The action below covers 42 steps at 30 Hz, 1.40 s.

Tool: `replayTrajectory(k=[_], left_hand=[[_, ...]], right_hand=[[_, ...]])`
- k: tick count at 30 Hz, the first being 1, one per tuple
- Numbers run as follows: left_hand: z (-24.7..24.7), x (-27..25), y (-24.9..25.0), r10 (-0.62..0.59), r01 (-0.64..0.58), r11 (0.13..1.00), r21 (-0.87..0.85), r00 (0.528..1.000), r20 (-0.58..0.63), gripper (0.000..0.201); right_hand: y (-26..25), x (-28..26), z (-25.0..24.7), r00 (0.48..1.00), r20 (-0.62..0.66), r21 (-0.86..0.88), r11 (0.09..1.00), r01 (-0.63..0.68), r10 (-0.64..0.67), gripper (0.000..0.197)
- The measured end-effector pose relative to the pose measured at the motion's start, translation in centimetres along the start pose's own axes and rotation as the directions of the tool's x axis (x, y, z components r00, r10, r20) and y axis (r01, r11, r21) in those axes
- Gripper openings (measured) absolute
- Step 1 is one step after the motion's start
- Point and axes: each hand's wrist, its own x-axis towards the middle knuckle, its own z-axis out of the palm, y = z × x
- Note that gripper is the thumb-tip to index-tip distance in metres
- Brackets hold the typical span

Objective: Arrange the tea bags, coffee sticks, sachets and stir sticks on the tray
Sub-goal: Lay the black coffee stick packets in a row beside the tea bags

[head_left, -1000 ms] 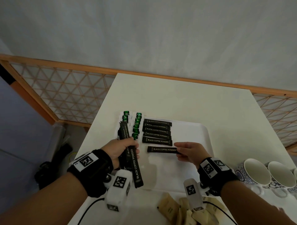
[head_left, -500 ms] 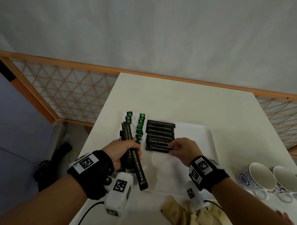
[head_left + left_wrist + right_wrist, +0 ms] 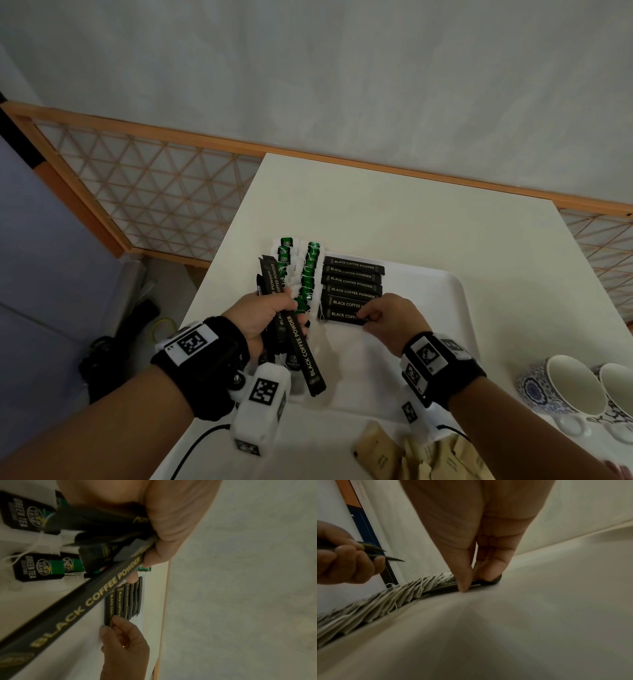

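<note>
A white tray (image 3: 428,342) lies on the white table. Green tea bags (image 3: 308,274) form two columns along its left side. Beside them sits a column of several black coffee sticks (image 3: 352,274). My right hand (image 3: 380,317) pinches the nearest stick of that column (image 3: 339,315) at its right end, low on the tray. In the right wrist view the thumb and fingers (image 3: 465,580) press that stick (image 3: 481,584) down. My left hand (image 3: 270,313) grips a bundle of black coffee sticks (image 3: 305,356) over the tray's left edge, seen close in the left wrist view (image 3: 96,595).
Brown paper sachets (image 3: 421,455) lie at the table's near edge. Two blue-patterned cups (image 3: 568,387) stand at the right. A wooden lattice rail (image 3: 137,185) runs behind and left of the table; the floor drops off at the left.
My right hand carried the single coffee stick up the tray and set it against the bottom of the column. The left hand kept its bundle, tilting it slightly.
</note>
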Motion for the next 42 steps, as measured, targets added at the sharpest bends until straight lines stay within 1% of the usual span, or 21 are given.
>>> replayTrajectory(k=[5, 8, 9, 10, 12, 14, 15, 16, 18, 22, 25, 28, 31, 32, 33, 35, 36, 37, 38, 40, 42], left_hand=[[0.3, -0.2, 0.0, 0.010, -0.010, 1.000, -0.017, 1.000, 0.005, 0.018], [0.7, -0.2, 0.0, 0.047, -0.048, 0.998, -0.050, 0.999, -0.007, 0.018], [0.9, -0.2, 0.0, 0.066, -0.067, 0.996, -0.059, 0.998, -0.018, 0.018], [1.1, -0.2, -0.1, 0.083, -0.084, 0.994, -0.067, 0.996, -0.027, 0.019], [1.4, -0.3, -0.1, 0.104, -0.107, 0.991, -0.083, 0.994, -0.034, 0.019], [1.8, -0.4, -0.1, 0.113, -0.116, 0.990, -0.085, 0.993, -0.039, 0.018], [2.0, -0.4, -0.2, 0.119, -0.122, 0.989, -0.085, 0.992, -0.039, 0.018], [2.2, -0.5, -0.3, 0.127, -0.130, 0.988, -0.089, 0.991, -0.038, 0.017], [2.4, -0.5, -0.4, 0.148, -0.150, 0.984, -0.099, 0.989, -0.026, 0.016], [2.4, -0.6, -0.8, 0.161, -0.159, 0.986, -0.056, 0.987, 0.026, 0.019], [2.3, -0.6, -1.1, 0.152, -0.152, 0.988, -0.006, 0.988, 0.035, 0.022], [2.4, -0.5, -1.7, 0.165, -0.168, 0.983, 0.071, 0.985, 0.042, 0.026], [2.9, -0.6, -2.2, 0.175, -0.183, 0.977, 0.110, 0.982, 0.075, 0.032], [3.1, -0.5, -2.3, 0.172, -0.181, 0.978, 0.107, 0.981, 0.088, 0.032], [3.1, -0.5, -2.4, 0.166, -0.176, 0.979, 0.104, 0.981, 0.104, 0.031], [3.1, -0.6, -2.5, 0.153, -0.170, 0.978, 0.122, 0.979, 0.133, 0.027], [3.0, -0.6, -2.6, 0.149, -0.170, 0.974, 0.149, 0.978, 0.145, 0.025], [2.9, -0.7, -2.7, 0.141, -0.169, 0.969, 0.182, 0.978, 0.156, 0.023], [2.8, -0.8, -2.8, 0.131, -0.163, 0.963, 0.213, 0.978, 0.160, 0.023], [2.7, -1.0, -3.1, 0.116, -0.153, 0.954, 0.259, 0.982, 0.150, 0.025], [2.6, -1.0, -3.1, 0.126, -0.157, 0.947, 0.282, 0.984, 0.125, 0.028]], right_hand=[[0.1, -0.1, -0.1, 1.000, 0.000, 0.020, 1.000, 0.006, -0.006, 0.019], [-0.7, -1.0, -0.5, 0.995, -0.084, 0.148, 0.987, 0.067, -0.055, 0.007], [-1.3, -1.4, -0.7, 0.994, -0.088, 0.198, 0.977, 0.080, -0.064, 0.005], [-2.1, -1.9, -1.0, 0.996, -0.050, 0.246, 0.966, 0.078, -0.067, 0.008], [-3.7, -2.6, -1.4, 0.986, 0.148, 0.359, 0.933, 0.021, -0.079, 0.020], [-4.8, -3.2, -1.5, 0.930, 0.351, 0.410, 0.911, -0.047, -0.110, 0.024], [-5.1, -3.4, -1.4, 0.907, 0.403, 0.424, 0.904, -0.061, -0.127, 0.021], [-5.3, -3.6, -1.4, 0.896, 0.421, 0.449, 0.891, -0.070, -0.141, 0.016], [-5.2, -3.7, -1.4, 0.907, 0.395, 0.509, 0.857, -0.082, -0.148, 0.010], [-4.1, -3.5, -1.7, 0.951, 0.289, 0.555, 0.828, -0.077, -0.106, 0.015], [-3.3, -3.6, -1.9, 0.961, 0.255, 0.541, 0.840, -0.047, -0.111, 0.013], [-3.5, -3.9, -1.9, 0.970, 0.215, 0.474, 0.880, -0.004, -0.112, 0.005], [-4.2, -4.1, -1.7, 0.972, 0.210, 0.464, 0.886, -0.007, -0.103, 0.008], [-4.4, -4.1, -1.7, 0.974, 0.213, 0.507, 0.861, -0.041, -0.079, 0.008], [-4.4, -4.2, -1.8, 0.976, 0.214, 0.591, 0.801, -0.099, -0.036, 0.008], [-4.1, -4.3, -2.2, 0.975, 0.214, 0.785, 0.583, -0.211, 0.064, 0.015], [-3.9, -4.4, -2.4, 0.973, 0.209, 0.849, 0.475, -0.230, 0.098, 0.018], [-3.7, -4.5, -2.5, 0.972, 0.203, 0.887, 0.398, -0.232, 0.114, 0.017], [-3.4, -4.7, -2.6, 0.973, 0.202, 0.909, 0.346, -0.230, 0.115, 0.014], [-3.1, -4.9, -2.4, 0.973, 0.205, 0.925, 0.304, -0.229, 0.110, 0.015], [-2.9, -5.0, -2.3, 0.971, 0.201, 0.920, 0.317, -0.233, 0.129, 0.016]])
